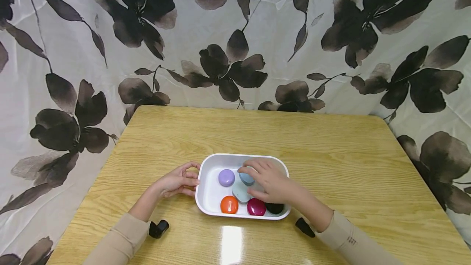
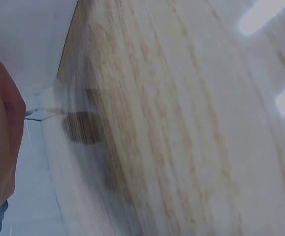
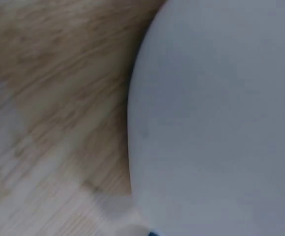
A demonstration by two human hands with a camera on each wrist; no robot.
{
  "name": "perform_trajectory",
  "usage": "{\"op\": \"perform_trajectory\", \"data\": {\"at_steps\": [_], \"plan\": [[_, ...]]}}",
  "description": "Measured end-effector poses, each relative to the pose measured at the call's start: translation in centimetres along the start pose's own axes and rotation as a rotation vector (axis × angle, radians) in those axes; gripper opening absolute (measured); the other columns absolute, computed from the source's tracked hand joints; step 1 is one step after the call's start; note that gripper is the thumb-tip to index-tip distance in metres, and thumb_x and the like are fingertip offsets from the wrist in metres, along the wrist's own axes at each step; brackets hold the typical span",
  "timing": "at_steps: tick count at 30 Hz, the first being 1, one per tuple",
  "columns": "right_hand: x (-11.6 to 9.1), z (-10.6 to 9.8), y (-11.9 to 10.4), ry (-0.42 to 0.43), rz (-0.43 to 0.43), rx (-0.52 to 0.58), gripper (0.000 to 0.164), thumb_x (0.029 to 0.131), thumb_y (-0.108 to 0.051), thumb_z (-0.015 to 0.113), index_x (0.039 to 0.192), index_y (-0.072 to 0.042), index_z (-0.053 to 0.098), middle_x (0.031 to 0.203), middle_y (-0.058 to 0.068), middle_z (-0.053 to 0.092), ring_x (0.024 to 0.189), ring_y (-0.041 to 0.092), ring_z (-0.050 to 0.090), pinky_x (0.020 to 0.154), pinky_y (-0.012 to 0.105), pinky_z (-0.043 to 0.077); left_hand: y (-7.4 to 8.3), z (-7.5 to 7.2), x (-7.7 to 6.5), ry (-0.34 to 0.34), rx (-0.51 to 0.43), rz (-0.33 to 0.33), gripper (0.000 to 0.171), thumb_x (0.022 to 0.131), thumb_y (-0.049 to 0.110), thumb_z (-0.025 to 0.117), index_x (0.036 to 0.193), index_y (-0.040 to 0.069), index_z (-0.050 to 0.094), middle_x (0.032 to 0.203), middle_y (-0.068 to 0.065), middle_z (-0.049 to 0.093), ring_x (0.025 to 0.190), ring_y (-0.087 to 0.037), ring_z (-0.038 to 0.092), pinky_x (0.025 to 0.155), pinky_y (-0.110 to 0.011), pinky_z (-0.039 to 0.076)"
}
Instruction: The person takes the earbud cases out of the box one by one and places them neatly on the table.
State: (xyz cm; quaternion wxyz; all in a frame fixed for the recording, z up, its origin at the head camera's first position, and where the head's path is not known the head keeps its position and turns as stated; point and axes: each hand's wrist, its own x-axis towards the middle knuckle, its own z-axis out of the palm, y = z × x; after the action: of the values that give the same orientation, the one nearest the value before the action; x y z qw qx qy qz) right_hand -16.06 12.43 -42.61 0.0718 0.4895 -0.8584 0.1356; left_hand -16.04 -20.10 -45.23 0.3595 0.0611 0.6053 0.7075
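A white rectangular tray point(image 1: 208, 203) holds several smooth round pieces. Among them I see a lilac one point(image 1: 226, 178), a blue one point(image 1: 246, 178), a pale green-blue one point(image 1: 241, 192), an orange one point(image 1: 229, 205), a magenta one point(image 1: 256, 207) and a black one point(image 1: 274, 208). My left hand point(image 1: 178, 181) touches the tray's left side with spread, slightly bent fingers. My right hand point(image 1: 270, 182) is over the tray's right part, fingers and thumb apart above the blue piece and partly covering it. The right wrist view shows only the tray's outer wall point(image 3: 211, 118) and the tabletop.
The tray stands on a wood-grain table point(image 1: 331, 150). Black wrist straps or mounts show by the left forearm point(image 1: 159, 229) and the right forearm point(image 1: 305, 227). A floral curtain point(image 1: 228, 19) hangs behind the table's far edge.
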Motion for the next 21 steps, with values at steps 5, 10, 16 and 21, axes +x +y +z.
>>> {"op": "perform_trajectory", "data": {"at_steps": [5,10,16,21], "plan": [[1.0,1.2,-0.4,-0.150,-0.081,-0.059,0.054,0.081,-0.036,0.059,0.130,-0.019,0.042,0.128,0.004,0.044,0.117,0.023,0.040,0.100,0.042,0.033,0.0,0.0,0.0,-0.004,0.000,0.010,0.041,0.086,-0.004,0.055,0.120,0.004,0.033,0.084,-0.004,0.059,0.074,-0.015,0.059,0.069,-0.038,0.056],[1.4,2.1,-0.5,-0.258,-0.117,-0.086,0.055,0.078,-0.037,0.059,0.128,-0.023,0.043,0.128,0.001,0.044,0.116,0.020,0.039,0.100,0.041,0.032,0.0,0.0,0.0,-0.012,-0.008,0.015,0.042,0.086,-0.005,0.055,0.120,0.002,0.032,0.085,-0.005,0.060,0.075,-0.016,0.059,0.069,-0.038,0.056],[1.6,2.9,-0.6,-0.274,-0.153,-0.133,0.050,0.075,-0.039,0.058,0.122,-0.025,0.047,0.126,-0.001,0.045,0.114,0.018,0.040,0.100,0.037,0.032,0.0,-0.1,0.0,-0.016,-0.014,0.016,0.042,0.087,-0.005,0.054,0.121,0.002,0.031,0.085,-0.004,0.060,0.075,-0.016,0.059,0.070,-0.038,0.055],[1.8,3.3,-0.8,-0.265,-0.172,-0.179,0.048,0.076,-0.038,0.058,0.120,-0.024,0.048,0.124,0.000,0.047,0.113,0.019,0.041,0.101,0.035,0.032,0.0,-0.1,0.0,-0.023,-0.010,0.016,0.042,0.087,-0.005,0.053,0.121,0.003,0.031,0.087,-0.005,0.061,0.076,-0.016,0.060,0.071,-0.038,0.055]]}}
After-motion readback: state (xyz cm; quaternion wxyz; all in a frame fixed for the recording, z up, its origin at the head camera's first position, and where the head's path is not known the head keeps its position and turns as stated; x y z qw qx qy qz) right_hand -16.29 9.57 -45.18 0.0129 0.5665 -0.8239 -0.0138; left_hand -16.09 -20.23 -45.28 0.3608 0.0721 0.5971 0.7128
